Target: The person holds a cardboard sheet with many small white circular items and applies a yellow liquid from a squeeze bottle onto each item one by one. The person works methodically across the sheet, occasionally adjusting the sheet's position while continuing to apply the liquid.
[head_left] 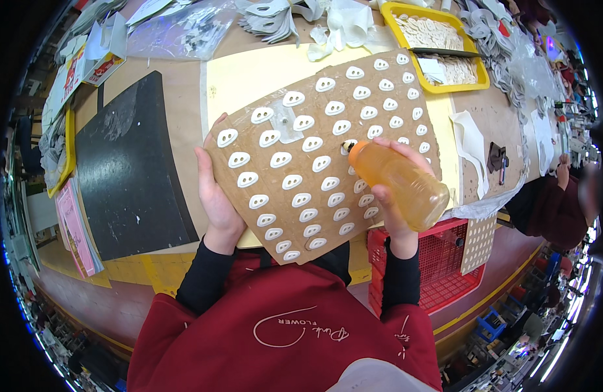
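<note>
A brown cardboard sheet (273, 196) is tilted over the table's near edge. Rows of small white oval pieces with two holes each, such as the white piece (321, 164), cover it. My left hand (218, 202) grips the sheet by its left edge, thumb on top and the palm partly under it. In my right hand (398, 225) is a clear squeeze bottle (406, 186) of amber liquid with an orange cap. It lies slanted, and its dark tip is at one white piece near the sheet's middle; whether it touches, I cannot tell.
Left of the sheet lies a black board (128, 170). Yellow trays (481, 81) of white pieces stand at the far right. Grey cut pieces (269, 19) are piled at the back. Below the table edge is a red crate (439, 294). Another person (556, 202) is at the right.
</note>
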Tool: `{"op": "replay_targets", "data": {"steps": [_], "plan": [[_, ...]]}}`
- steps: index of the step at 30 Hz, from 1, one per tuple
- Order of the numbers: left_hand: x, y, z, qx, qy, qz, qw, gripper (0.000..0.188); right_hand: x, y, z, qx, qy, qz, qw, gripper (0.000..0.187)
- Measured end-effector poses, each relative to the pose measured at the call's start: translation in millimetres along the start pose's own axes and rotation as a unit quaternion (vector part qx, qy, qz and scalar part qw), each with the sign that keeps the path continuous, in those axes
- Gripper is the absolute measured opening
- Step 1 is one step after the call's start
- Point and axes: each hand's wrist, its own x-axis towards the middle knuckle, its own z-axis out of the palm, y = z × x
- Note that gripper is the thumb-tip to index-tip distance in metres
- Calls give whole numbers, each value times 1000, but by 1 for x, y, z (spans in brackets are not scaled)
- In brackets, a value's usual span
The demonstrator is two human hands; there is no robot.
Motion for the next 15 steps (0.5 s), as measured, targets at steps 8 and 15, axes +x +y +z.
{"op": "replay_targets", "data": {"steps": [8,15], "plan": [[0,0,0,20,14,1,1000,59,10,-10,4,20,11,14,1000,50],[0,0,-1,-5,1,-6,1000,60,19,-10,-1,15,27,42,999,48]]}}
